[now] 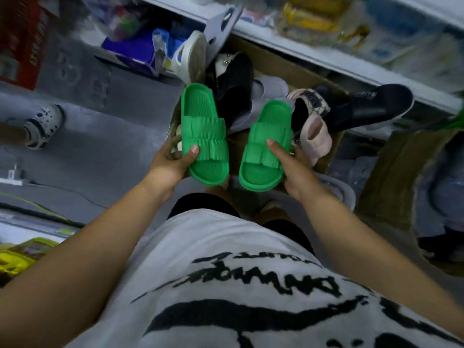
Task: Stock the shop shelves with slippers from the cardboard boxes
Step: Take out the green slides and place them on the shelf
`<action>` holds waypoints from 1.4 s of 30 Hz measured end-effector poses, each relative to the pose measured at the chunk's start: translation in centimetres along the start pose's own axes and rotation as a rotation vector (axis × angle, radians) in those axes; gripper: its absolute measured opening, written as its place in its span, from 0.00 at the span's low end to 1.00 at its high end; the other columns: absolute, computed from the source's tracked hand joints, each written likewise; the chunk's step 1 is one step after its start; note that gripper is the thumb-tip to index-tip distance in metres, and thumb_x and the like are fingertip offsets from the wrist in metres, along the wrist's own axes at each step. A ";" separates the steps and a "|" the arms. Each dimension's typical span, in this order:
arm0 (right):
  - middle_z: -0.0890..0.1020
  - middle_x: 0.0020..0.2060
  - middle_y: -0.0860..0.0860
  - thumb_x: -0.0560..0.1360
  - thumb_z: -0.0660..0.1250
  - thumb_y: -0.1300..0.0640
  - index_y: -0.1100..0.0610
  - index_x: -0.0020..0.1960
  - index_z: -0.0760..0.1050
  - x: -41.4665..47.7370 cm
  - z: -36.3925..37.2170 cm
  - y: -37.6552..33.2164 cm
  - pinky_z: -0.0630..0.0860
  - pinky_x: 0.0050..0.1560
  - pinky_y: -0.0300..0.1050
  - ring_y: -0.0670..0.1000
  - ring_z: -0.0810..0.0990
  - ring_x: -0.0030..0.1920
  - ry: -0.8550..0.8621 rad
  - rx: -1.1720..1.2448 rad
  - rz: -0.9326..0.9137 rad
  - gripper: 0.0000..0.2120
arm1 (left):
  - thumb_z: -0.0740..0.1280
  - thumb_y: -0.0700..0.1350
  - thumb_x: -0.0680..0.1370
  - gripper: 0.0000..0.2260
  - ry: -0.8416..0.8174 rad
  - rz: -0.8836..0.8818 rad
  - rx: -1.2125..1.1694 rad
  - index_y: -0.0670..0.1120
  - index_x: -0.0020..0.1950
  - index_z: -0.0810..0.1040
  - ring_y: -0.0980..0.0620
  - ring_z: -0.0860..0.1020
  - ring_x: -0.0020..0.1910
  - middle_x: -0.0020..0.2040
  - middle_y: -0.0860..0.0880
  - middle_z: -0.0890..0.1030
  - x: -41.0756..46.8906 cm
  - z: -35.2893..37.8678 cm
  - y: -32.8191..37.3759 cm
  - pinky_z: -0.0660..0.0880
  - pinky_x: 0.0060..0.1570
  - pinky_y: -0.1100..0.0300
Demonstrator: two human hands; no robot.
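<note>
Left green slipper (pixel 204 131) is in your left hand (pixel 173 162), and right green slipper (pixel 266 146) is in your right hand (pixel 295 172). Each grip is clamped on the near end of its slipper, thumb on the strap, other fingers wrapped behind and mostly hidden. Both slippers face up, side by side and apart, above the cardboard box (pixel 288 67) of mixed shoes. Their long axes run away from you, roughly parallel. The toe ends look nearest your palms, with the heels pointing out. The shelf (pixel 326 55) edge runs beyond the box, slanting from top centre down to the right, so it lies ahead and right of both grips. Your right hand is nearer. My call: that slipper goes first, heel leading. A black boot (pixel 364 109) and a pink slipper (pixel 313 139) lie between your right hand and the shelf.
</note>
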State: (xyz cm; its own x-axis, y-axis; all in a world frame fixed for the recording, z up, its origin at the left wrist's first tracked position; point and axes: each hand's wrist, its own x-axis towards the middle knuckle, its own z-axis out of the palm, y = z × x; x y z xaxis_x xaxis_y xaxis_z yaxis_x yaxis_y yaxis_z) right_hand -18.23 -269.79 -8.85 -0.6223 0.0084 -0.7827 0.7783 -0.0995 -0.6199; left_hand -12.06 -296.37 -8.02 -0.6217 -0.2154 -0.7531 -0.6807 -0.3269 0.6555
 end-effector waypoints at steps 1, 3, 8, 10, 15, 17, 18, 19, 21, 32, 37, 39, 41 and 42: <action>0.86 0.54 0.56 0.74 0.77 0.53 0.59 0.62 0.80 -0.8 -0.6 -0.3 0.81 0.59 0.60 0.57 0.86 0.55 -0.009 -0.006 -0.025 0.19 | 0.72 0.42 0.79 0.25 -0.001 0.017 -0.002 0.44 0.75 0.68 0.45 0.84 0.56 0.57 0.44 0.85 -0.6 0.7 0.3 0.83 0.48 0.50; 0.87 0.53 0.58 0.73 0.78 0.52 0.60 0.60 0.81 -2.2 -2.0 -1.0 0.81 0.59 0.61 0.58 0.86 0.54 -0.016 0.005 -0.067 0.20 | 0.71 0.42 0.79 0.25 -0.013 0.057 0.015 0.45 0.74 0.67 0.49 0.85 0.52 0.51 0.47 0.87 -1.9 2.3 0.8 0.83 0.49 0.49; 0.86 0.51 0.55 0.67 0.82 0.48 0.58 0.58 0.77 -6.4 -6.8 -2.9 0.82 0.55 0.64 0.57 0.86 0.51 0.111 0.039 -0.132 0.26 | 0.70 0.42 0.80 0.20 -0.126 0.136 0.046 0.48 0.70 0.72 0.43 0.83 0.57 0.56 0.36 0.81 -6.1 7.8 0.6 0.83 0.47 0.53; 0.84 0.58 0.56 0.67 0.81 0.46 0.57 0.62 0.74 -8.7 -9.8 -3.5 0.83 0.55 0.62 0.57 0.85 0.55 0.139 0.087 -0.166 0.30 | 0.70 0.43 0.80 0.22 -0.210 0.155 0.049 0.47 0.73 0.70 0.43 0.82 0.58 0.58 0.35 0.80 -8.1 10.9 0.2 0.83 0.50 0.48; 0.84 0.59 0.54 0.72 0.78 0.49 0.55 0.68 0.71 -15.1 -16.4 -6.3 0.83 0.55 0.56 0.53 0.86 0.55 0.144 0.185 -0.376 0.29 | 0.68 0.46 0.81 0.23 -0.374 0.229 -0.015 0.49 0.76 0.68 0.46 0.82 0.62 0.61 0.47 0.84 -13.6 18.0 -0.3 0.79 0.61 0.42; 0.83 0.60 0.54 0.71 0.77 0.50 0.57 0.69 0.70 -17.6 -17.8 -7.5 0.83 0.55 0.54 0.52 0.85 0.56 0.112 0.180 -0.489 0.31 | 0.68 0.47 0.81 0.25 -0.453 0.270 -0.029 0.51 0.77 0.67 0.46 0.81 0.64 0.64 0.48 0.82 -15.8 19.8 -0.1 0.80 0.59 0.44; 0.83 0.60 0.55 0.69 0.77 0.50 0.58 0.69 0.70 -18.6 -18.4 -8.1 0.82 0.56 0.54 0.53 0.85 0.56 0.088 0.171 -0.536 0.32 | 0.69 0.47 0.79 0.26 -0.482 0.295 -0.027 0.52 0.77 0.67 0.46 0.81 0.64 0.66 0.49 0.81 -16.8 20.4 0.3 0.80 0.57 0.44; 0.83 0.60 0.55 0.68 0.78 0.50 0.57 0.69 0.70 -19.6 -18.6 -8.7 0.82 0.56 0.54 0.53 0.85 0.57 0.067 0.169 -0.580 0.33 | 0.71 0.48 0.78 0.28 -0.504 0.321 -0.029 0.53 0.77 0.66 0.46 0.81 0.64 0.67 0.49 0.80 -17.8 21.0 0.8 0.80 0.57 0.42; 0.83 0.60 0.53 0.68 0.78 0.51 0.54 0.68 0.71 -21.3 -18.8 -10.1 0.83 0.55 0.53 0.53 0.85 0.57 0.044 0.159 -0.651 0.31 | 0.73 0.48 0.76 0.32 -0.514 0.370 -0.043 0.54 0.78 0.65 0.45 0.81 0.64 0.68 0.50 0.80 -19.5 21.8 2.0 0.79 0.57 0.40; 0.85 0.59 0.52 0.68 0.78 0.51 0.54 0.68 0.73 -27.6 -16.4 -21.6 0.82 0.55 0.52 0.53 0.85 0.57 0.006 0.202 -1.020 0.32 | 0.73 0.46 0.74 0.26 -0.426 0.818 -0.078 0.48 0.72 0.73 0.44 0.83 0.60 0.62 0.46 0.84 -26.5 24.5 15.0 0.80 0.58 0.41; 0.86 0.56 0.50 0.73 0.76 0.56 0.54 0.68 0.73 -30.7 -14.5 -27.7 0.82 0.52 0.49 0.53 0.85 0.56 -0.030 0.252 -1.162 0.25 | 0.73 0.48 0.73 0.29 -0.406 1.027 -0.066 0.49 0.74 0.72 0.50 0.84 0.58 0.61 0.49 0.84 -29.0 25.1 22.1 0.82 0.54 0.53; 0.86 0.54 0.49 0.72 0.76 0.55 0.54 0.67 0.73 -31.9 -13.7 -29.9 0.83 0.52 0.49 0.53 0.86 0.55 -0.027 0.287 -1.210 0.25 | 0.73 0.50 0.72 0.30 -0.436 1.071 -0.052 0.49 0.73 0.71 0.49 0.84 0.57 0.60 0.49 0.84 -29.9 25.5 25.0 0.83 0.53 0.51; 0.86 0.54 0.49 0.69 0.77 0.52 0.55 0.67 0.74 -32.9 -13.1 -32.1 0.83 0.53 0.51 0.53 0.86 0.54 -0.010 0.316 -1.266 0.28 | 0.73 0.51 0.72 0.30 -0.442 1.121 -0.043 0.48 0.73 0.71 0.49 0.84 0.57 0.60 0.48 0.84 -30.6 26.0 28.0 0.82 0.54 0.48; 0.86 0.53 0.50 0.69 0.77 0.51 0.56 0.67 0.73 -33.4 -12.9 -33.3 0.83 0.53 0.52 0.53 0.86 0.54 -0.002 0.320 -1.292 0.29 | 0.74 0.51 0.72 0.31 -0.442 1.154 -0.040 0.47 0.73 0.70 0.48 0.84 0.58 0.61 0.48 0.84 -30.9 26.3 29.5 0.82 0.56 0.46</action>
State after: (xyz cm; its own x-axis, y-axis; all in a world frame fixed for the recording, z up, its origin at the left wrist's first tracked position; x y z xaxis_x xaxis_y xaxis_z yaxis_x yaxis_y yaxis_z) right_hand -22.24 -253.96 37.20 -0.8945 0.2720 0.3549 -0.4217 -0.2489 -0.8719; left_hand -23.13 -275.17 36.07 -0.9330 -0.0699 0.3530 0.3599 -0.1814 0.9152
